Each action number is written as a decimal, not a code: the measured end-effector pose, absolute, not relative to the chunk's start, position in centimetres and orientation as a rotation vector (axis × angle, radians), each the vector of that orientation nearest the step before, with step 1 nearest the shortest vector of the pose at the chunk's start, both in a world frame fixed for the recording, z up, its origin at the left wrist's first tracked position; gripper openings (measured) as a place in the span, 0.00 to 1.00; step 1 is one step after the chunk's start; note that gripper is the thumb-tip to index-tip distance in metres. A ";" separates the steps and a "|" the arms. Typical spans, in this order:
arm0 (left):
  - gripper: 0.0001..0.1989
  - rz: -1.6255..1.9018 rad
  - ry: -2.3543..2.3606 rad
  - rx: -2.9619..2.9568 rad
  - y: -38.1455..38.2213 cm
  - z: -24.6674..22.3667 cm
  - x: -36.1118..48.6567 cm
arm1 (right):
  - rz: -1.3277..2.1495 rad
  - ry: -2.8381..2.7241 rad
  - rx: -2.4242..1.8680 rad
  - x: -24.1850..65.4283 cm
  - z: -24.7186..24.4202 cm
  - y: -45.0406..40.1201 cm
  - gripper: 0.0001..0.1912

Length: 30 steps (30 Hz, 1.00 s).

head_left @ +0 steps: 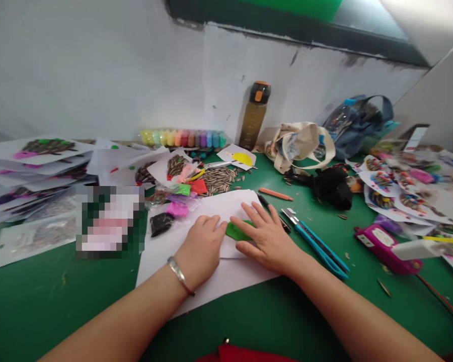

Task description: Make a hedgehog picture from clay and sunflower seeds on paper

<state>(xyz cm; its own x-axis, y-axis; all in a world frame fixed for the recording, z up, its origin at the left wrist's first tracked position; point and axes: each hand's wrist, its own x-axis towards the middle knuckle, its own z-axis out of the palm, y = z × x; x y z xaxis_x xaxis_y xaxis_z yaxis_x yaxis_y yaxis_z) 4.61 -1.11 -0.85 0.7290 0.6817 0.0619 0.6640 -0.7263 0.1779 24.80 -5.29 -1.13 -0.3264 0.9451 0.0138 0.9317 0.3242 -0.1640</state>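
A flattened piece of green modelling clay (235,231) lies on white paper (234,201) in front of me. My right hand (268,241) rests over the clay's right side, fingers spread and partly covering it. Just left of the clay is my left hand (202,246), its fingers curled together and the thumb near the clay's edge; whatever they may hold is hidden. More paper (207,291) extends beneath both hands. A black packet of clay (161,224) and a pink one (177,208) lie on the paper's left part.
Right of the paper are a blue utility knife (317,246), an orange stick (275,194) and a magenta glue gun (387,249). Sunflower seeds (221,180) are heaped behind. A bottle (254,118) stands by the wall. Seed-decorated papers (41,148) are stacked left.
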 end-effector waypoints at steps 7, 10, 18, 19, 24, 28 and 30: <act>0.23 0.155 1.117 2.726 -1.4 -0.5 4.7 | 0.132 -2.519 -1.741 24.6 -1.6 -5.4 0.31; 0.23 0.119 1.114 2.722 -1.6 -0.3 4.7 | 0.085 -2.558 -1.728 24.3 -1.7 -5.7 0.32; 0.23 0.130 1.135 2.729 -2.0 -0.6 4.8 | -0.054 -2.578 -1.639 24.5 -2.2 -6.0 0.31; 0.24 0.135 1.131 2.733 -2.1 -0.7 4.8 | -0.061 -2.583 -1.632 24.6 -2.2 -6.0 0.31; 0.26 0.108 1.138 2.790 -2.2 -0.7 4.8 | -0.055 -2.585 -1.608 24.6 -2.0 -6.1 0.30; 0.26 0.116 1.094 2.853 -1.9 -0.6 4.7 | -0.020 -2.584 -1.587 24.8 -1.8 -6.3 0.30; 0.26 0.133 1.025 2.893 -1.7 -0.6 4.6 | -0.007 -2.585 -1.580 25.2 -1.7 -6.4 0.31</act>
